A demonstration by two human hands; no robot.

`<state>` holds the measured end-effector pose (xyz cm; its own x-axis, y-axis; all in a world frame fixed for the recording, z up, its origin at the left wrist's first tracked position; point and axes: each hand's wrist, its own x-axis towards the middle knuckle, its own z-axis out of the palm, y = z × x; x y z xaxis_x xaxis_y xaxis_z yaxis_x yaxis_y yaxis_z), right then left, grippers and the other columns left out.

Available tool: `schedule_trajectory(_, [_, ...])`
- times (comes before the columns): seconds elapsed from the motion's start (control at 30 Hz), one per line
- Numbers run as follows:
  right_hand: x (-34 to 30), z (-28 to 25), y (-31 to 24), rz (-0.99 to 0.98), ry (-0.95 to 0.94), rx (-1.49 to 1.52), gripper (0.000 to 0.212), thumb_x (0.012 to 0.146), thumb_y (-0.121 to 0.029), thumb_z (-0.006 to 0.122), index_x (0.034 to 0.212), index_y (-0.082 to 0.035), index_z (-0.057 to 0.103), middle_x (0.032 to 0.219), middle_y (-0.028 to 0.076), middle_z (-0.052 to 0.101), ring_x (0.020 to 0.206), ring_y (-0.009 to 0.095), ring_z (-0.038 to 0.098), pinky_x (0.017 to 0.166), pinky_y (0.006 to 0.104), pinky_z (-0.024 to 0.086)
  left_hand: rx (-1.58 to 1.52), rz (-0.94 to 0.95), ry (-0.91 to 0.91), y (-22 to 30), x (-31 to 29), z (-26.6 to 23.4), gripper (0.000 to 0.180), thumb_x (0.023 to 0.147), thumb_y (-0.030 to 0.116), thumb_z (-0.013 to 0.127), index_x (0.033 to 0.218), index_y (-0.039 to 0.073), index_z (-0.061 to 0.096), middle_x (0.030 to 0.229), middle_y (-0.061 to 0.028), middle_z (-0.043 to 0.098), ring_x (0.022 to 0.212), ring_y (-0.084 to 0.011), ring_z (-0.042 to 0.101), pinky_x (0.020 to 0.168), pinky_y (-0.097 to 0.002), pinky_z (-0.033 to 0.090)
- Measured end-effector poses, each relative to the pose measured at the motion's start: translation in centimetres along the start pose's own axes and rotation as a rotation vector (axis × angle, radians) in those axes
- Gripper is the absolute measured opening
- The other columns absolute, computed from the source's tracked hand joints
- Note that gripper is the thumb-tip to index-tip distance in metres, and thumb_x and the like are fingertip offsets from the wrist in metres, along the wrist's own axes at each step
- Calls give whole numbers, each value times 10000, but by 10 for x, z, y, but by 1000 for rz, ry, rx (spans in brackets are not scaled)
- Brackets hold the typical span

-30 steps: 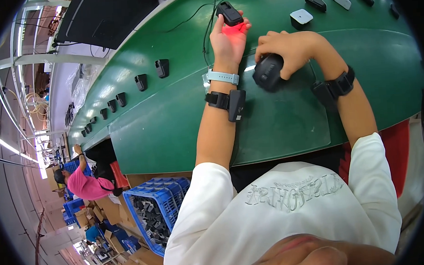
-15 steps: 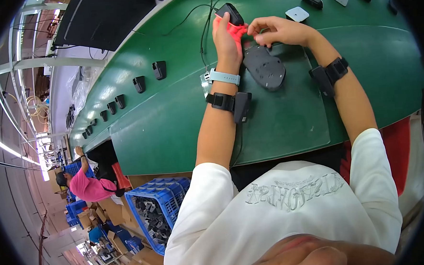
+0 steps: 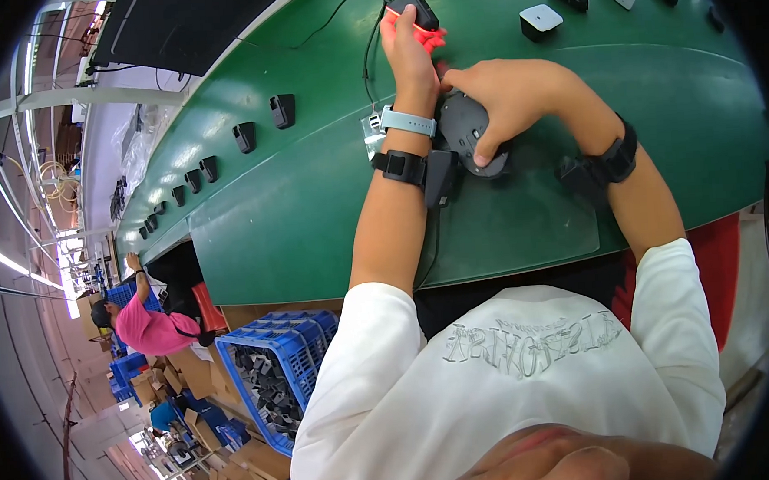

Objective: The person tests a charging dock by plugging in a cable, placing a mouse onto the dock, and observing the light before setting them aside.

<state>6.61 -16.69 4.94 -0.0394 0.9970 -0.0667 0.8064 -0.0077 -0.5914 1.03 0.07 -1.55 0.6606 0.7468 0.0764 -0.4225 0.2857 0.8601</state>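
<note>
partly covered, the grey device [image 3: 461, 132] sits in the right hand [image 3: 523, 96], just beside the left wrist [image 3: 415, 108].
the right thumb [image 3: 489, 145] lies across its face, the other fingers curl at its far edge; the left hand [image 3: 410, 56] is closed round a black unit [image 3: 416, 10] glowing red, a cable [image 3: 367, 74] beside it. a white-topped box [image 3: 540, 21] stands near on the green table [image 3: 297, 236], black boxes [image 3: 283, 111] line up leftward, and beyond the near edge a blue crate [image 3: 299, 335] holds small dark parts [image 3: 267, 385].
</note>
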Motion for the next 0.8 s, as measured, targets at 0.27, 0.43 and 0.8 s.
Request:
schedule_trajectory(0.27, [11, -11, 25, -55, -132, 474, 792, 583, -167, 880, 1288, -4, 558, 1039, 113, 687, 968, 227, 663, 850, 345, 543, -120, -3, -12, 4, 6, -9, 236, 971, 234, 588, 1110, 62, 506, 848, -79, 604, 642, -236, 619, 559, -345, 499])
schedule_trajectory(0.43, [9, 6, 82, 69, 402, 1415, 579, 755, -81, 742, 1296, -9, 550, 1069, 136, 673, 905, 221, 697, 845, 352, 585, -236, -9, -77, 8, -7, 9, 199, 928, 174, 591, 1071, 59, 513, 871, -83, 601, 712, -223, 613, 610, -347, 491])
schedule_trajectory(0.8, [28, 9, 101, -166, 473, 1844, 520, 1011, -195, 386, 1519, -84, 383, 1441, 81, 513, 1299, 229, 518, 1132, 451, 387, 232, 81, -203, 2, -7, 5, 507, 844, 90, 746, 1277, -7, 500, 917, -74, 638, 697, -116, 605, 604, -251, 510])
